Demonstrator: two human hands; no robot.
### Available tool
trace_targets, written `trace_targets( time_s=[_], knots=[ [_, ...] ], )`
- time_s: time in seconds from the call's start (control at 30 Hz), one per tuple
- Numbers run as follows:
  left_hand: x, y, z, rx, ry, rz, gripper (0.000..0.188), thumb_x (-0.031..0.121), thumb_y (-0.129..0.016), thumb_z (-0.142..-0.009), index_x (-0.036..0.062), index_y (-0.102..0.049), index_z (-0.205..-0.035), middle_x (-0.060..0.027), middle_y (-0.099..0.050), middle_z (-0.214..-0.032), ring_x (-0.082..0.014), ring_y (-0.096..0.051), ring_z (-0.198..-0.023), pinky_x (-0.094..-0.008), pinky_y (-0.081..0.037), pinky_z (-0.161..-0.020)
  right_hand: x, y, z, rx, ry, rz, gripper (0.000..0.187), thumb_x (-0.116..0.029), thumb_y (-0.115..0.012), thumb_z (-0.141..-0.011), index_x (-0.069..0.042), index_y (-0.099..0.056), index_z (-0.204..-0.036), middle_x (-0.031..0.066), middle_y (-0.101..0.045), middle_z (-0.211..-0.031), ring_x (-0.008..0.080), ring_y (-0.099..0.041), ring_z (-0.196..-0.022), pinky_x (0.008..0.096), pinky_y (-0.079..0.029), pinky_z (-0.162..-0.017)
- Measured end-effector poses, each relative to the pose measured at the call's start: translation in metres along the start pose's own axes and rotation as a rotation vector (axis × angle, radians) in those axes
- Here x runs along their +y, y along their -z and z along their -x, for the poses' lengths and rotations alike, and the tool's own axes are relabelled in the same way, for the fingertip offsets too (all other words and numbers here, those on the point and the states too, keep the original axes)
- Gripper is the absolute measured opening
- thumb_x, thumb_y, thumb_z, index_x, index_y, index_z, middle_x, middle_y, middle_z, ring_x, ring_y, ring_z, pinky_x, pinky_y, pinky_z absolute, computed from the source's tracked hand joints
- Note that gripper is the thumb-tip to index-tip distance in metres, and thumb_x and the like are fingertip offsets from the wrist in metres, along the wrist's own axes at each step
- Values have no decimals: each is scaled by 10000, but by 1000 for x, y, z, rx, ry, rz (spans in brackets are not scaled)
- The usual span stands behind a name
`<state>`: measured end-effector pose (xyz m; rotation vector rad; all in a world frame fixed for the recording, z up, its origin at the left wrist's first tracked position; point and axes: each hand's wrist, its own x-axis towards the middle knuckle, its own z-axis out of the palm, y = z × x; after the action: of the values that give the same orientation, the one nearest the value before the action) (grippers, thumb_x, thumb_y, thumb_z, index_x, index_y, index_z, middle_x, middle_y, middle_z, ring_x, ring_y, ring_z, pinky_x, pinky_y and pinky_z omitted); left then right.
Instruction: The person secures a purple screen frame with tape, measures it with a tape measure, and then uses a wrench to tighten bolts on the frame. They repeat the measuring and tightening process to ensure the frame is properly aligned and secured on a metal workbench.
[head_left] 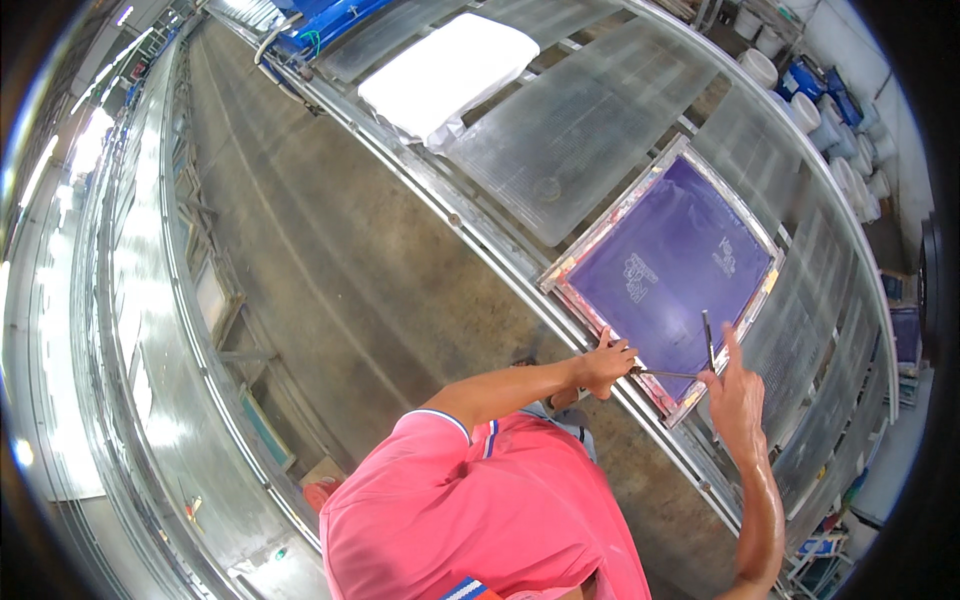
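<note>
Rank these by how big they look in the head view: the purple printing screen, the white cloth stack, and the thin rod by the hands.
1. Purple printing screen
2. White cloth stack, though it lies farther off, so this is unsure
3. Thin rod, clearly smallest

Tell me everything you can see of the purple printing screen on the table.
The printing screen is a square frame, pale and stained pink and yellow along its edges, stretched with purple mesh bearing small white motifs. It lies flat on the long glass-topped table, turned diagonally. The left hand grips its near edge; the right hand holds a thin dark tool over the mesh near the right corner.
</note>
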<state>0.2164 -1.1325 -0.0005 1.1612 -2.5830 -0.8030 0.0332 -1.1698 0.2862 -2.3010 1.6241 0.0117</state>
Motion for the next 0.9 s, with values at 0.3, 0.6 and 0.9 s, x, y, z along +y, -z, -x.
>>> trace_targets(
  time_s=[0.3,0.6,0.9],
  knots=[
    [-7,-1,-1,54,-65,118,697,219,-740,-505,-22,-595,-1143,-208,-498,-1277,-409,-459,-1238,-765,-270,-1001,37,-20,12,14,386,28,303,-46,-594,-867,-23,-588,-1169,231,-670,-866,403,-668,-844,500,-513,-733],
    [-10,5,-20,-56,-87,209,790,277,-744,-597,16,-513,-1305,-225,-456,-1413,-420,-406,-1334,-659,-266,-1084,49,2,-10,38,746,536,47,-227,-645,-821,-181,-652,-826,-22,-603,-939,162,-597,-995,320,-483,-776],
    [-19,-8,-8,-57,-44,74,872,250,-743,-549,32,-468,-1347,-204,-428,-1437,-408,-354,-1360,-753,-160,-1058,10,-34,-7,108,10,-59,211,-201,-605,-879,0,-668,-887,185,-701,-773,366,-714,-783,491,-547,-637]
  ],
)
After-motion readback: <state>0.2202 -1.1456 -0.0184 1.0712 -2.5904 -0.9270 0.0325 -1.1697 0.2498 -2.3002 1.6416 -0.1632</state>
